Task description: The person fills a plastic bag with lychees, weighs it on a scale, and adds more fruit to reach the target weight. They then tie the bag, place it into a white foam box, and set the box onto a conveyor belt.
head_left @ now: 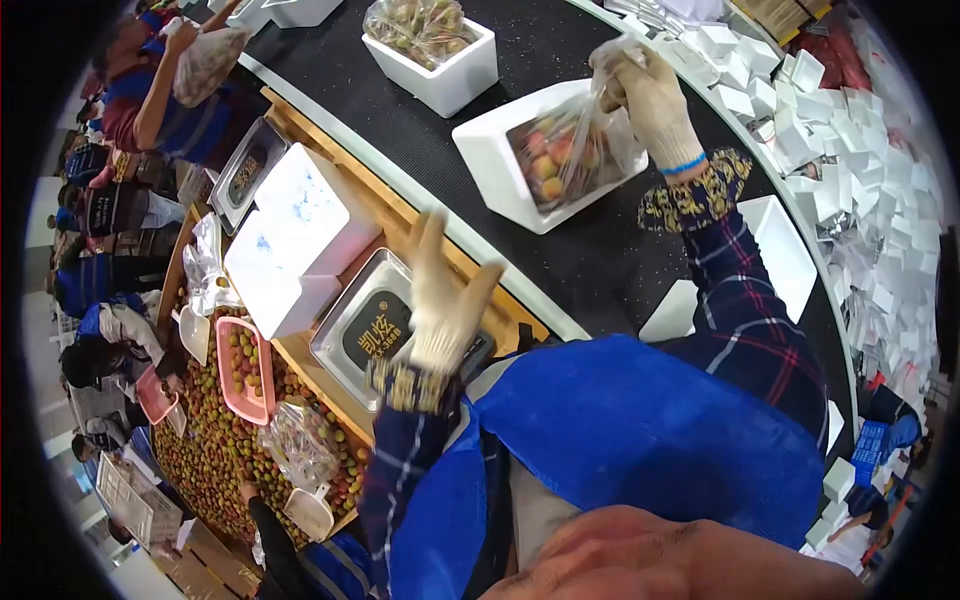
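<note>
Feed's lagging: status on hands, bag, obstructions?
Right hand gripping top of fruit bag, inside white foam box. Left hand open near scale. Nothing visibly blocking.

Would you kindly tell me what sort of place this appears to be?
Most likely a fruit-packing workshop: a black conveyor belt bears white foam boxes holding bagged fruit, a weighing scale sits on the bench beside it, and loose fruit lies heaped nearby.

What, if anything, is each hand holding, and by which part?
The right hand grips the clear bag of fruit by its gathered top. The left hand is open, holding nothing.
</note>
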`<control>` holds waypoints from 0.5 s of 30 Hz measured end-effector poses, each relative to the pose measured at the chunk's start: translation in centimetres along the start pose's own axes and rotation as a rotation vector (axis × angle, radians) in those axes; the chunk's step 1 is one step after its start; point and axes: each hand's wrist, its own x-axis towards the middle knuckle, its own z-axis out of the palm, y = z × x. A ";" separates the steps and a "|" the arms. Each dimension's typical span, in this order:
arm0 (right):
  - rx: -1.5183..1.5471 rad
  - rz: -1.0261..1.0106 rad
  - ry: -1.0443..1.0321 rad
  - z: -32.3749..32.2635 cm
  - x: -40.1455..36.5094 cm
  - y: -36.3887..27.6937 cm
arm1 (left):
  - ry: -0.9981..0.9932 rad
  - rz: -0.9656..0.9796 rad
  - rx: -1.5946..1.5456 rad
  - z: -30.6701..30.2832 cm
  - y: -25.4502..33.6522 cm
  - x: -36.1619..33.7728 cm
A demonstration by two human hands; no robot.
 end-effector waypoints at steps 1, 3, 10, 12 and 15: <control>0.086 -0.041 -0.076 -0.4 -0.9 -0.3 | -0.017 0.026 -0.064 1.8 1.0 3.0; 0.128 -0.058 -0.065 -0.3 -2.7 -1.2 | -0.050 0.032 -0.086 4.8 1.4 7.4; 0.127 -0.159 -0.223 1.8 -7.5 -3.4 | -0.066 -0.162 -0.342 11.2 -6.5 8.5; 0.209 0.027 -0.302 1.9 -8.2 -4.3 | -0.413 -0.616 -0.619 12.1 -8.2 9.2; 0.086 -0.002 -0.299 1.2 -9.3 -6.3 | -0.614 -0.407 -0.574 13.1 -8.6 6.9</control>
